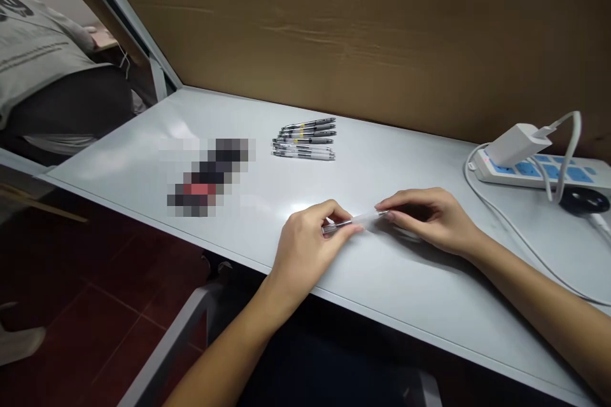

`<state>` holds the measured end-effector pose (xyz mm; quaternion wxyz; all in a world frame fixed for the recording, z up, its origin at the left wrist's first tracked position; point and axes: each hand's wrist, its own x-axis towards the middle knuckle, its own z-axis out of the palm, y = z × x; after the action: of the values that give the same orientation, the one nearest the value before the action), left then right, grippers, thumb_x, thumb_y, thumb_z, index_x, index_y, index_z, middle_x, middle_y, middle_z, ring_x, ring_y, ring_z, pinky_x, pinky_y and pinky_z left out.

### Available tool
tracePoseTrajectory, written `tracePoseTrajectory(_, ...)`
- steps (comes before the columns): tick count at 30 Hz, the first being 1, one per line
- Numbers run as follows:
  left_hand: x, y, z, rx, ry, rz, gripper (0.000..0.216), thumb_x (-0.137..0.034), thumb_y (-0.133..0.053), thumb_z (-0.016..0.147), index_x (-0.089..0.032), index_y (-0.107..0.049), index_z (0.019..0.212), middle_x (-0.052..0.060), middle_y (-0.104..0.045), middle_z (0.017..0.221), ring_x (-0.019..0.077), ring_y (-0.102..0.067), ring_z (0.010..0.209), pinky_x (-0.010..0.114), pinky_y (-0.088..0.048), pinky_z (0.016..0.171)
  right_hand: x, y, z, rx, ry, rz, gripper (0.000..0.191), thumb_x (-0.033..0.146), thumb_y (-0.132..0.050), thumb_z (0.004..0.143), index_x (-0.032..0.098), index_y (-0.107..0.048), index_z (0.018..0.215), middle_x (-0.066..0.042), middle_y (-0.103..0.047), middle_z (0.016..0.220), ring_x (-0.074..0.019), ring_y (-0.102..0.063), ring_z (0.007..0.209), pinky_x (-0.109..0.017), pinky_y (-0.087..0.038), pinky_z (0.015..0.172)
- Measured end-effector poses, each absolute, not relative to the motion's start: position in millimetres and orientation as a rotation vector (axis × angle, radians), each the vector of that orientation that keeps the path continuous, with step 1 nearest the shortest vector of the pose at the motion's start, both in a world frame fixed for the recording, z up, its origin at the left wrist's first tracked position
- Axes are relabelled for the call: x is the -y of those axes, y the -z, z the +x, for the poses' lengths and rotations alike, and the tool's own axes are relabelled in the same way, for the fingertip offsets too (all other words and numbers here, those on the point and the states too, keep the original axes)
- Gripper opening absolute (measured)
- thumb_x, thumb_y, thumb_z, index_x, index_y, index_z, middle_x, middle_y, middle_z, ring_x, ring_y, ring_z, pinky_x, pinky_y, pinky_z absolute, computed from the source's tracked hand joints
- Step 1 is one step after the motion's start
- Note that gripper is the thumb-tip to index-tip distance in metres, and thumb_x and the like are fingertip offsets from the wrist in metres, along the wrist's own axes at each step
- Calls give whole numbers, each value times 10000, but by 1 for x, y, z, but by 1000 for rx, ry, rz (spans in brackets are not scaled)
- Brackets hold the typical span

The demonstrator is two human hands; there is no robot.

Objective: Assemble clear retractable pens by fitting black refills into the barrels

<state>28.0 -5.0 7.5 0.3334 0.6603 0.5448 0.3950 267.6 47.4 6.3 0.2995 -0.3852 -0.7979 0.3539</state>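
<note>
Head view: bare left hand (pixel 305 248) and right hand (pixel 429 219) rest low, wrists angled inward over a pale grey desk (pixel 410 311), both pinching opposite ends of a slim clear plastic pen (pixel 356 223). A neat row of black-and-clear pens (pixel 304 138) lies well beyond.

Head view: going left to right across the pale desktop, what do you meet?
Pixelated object → row of pens → left hand → clear pen → right hand → power strip
</note>
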Motion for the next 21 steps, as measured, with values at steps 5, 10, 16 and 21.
tracePoseTrajectory(5,4,-8,27,-1458,-1024,1744,118,-308,-780,860,-217,-721,814,-10,-764,811,160,-690,716,266,-526,662,-48,-7,269,2122,-1039,-1072,259,453,-675,945,264,-816,1051,-69,-819,966,-245,-763,833,-354,-609,704)
tracePoseTrajectory(10,5,-8,28,-1446,-994,1795,94,-285,-750,894,-213,-719,841,-5,-769,851,164,-698,766,265,-521,671,-52,-9,269,2011,-1195,-1171,311,529,-709,910,233,-800,879,-61,-779,840,-221,-714,769,-324,-563,665)
tracePoseTrajectory(16,5,-10,21,-1168,-1028,1491,174,-288,-737,909,-220,-781,1062,56,-804,1039,207,-754,917,308,-601,801,-59,-8,272,1832,-1299,-1166,329,546,-740,882,219,-752,848,-49,-743,786,-192,-673,705,-304,-543,636)
tracePoseTrajectory(21,6,-16,7,-852,-1036,1056,434,-505,-635,976,-212,-739,1279,135,-797,1120,260,-780,970,387,-634,870,-64,-5,276,1666,-1350,-1127,281,491,-789,858,222,-720,817,-34,-729,779,-169,-639,682,-298,-541,665)
